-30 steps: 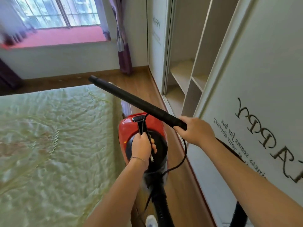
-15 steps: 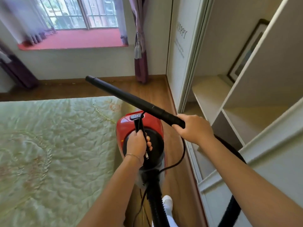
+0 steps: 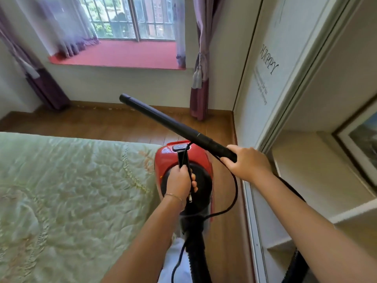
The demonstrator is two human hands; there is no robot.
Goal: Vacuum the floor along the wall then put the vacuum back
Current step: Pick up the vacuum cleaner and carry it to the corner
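A red and black canister vacuum [image 3: 166, 160] hangs in the air in front of me, above the wooden floor [image 3: 222, 231]. My left hand [image 3: 180, 182] is closed around its black carry handle together with the power cord. My right hand [image 3: 247, 162] grips the near end of the black wand [image 3: 169, 124], which points up and away to the left, its open tip toward the window wall. The black ribbed hose [image 3: 195, 258] runs down from the vacuum's near end; another stretch of it curves behind my right forearm.
A bed with a green quilted cover [image 3: 67, 197] fills the left. On the right stands a white wardrobe with an open sliding door [image 3: 265, 78] and shelves [image 3: 318, 180], one holding a framed picture [image 3: 361, 139]. Ahead, a red window sill [image 3: 118, 56] and purple curtains [image 3: 200, 82].
I have moved forward along the narrow floor strip toward the window, carrying the vacuum; the wardrobe door with lettering has slid past on my right. Both grips are unchanged.
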